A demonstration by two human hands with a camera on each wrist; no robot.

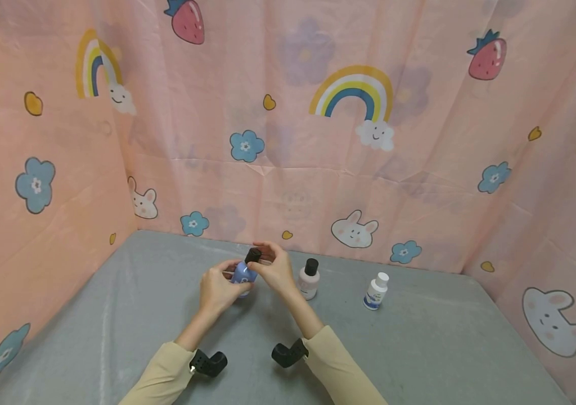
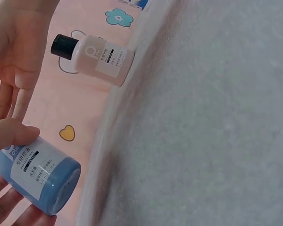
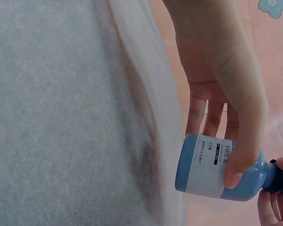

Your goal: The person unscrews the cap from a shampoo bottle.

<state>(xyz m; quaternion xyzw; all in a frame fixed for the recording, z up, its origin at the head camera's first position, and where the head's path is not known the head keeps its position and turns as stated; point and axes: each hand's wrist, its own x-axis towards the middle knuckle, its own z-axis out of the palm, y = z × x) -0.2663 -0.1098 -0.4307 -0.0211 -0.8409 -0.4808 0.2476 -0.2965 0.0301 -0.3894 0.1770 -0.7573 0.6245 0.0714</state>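
Observation:
A blue bottle (image 1: 242,273) with a black cap (image 1: 253,255) and a white label is held up over the table, tilted slightly. My left hand (image 1: 216,289) grips its body, thumb across the label and fingers round the far side. At the top, my right hand (image 1: 278,272) pinches the cap between thumb and fingers. The right wrist view shows the cap (image 3: 279,178) seated on the bottle's neck, partly covered by the right fingertips. In the left wrist view the bottle's base (image 2: 66,186) hangs clear of the grey surface.
A pale pink bottle (image 1: 308,284) with a black cap stands just right of my right hand. Farther right is a small white bottle (image 1: 376,291) with a white cap. The grey table (image 1: 419,343) is backed by a pink patterned curtain (image 1: 288,185).

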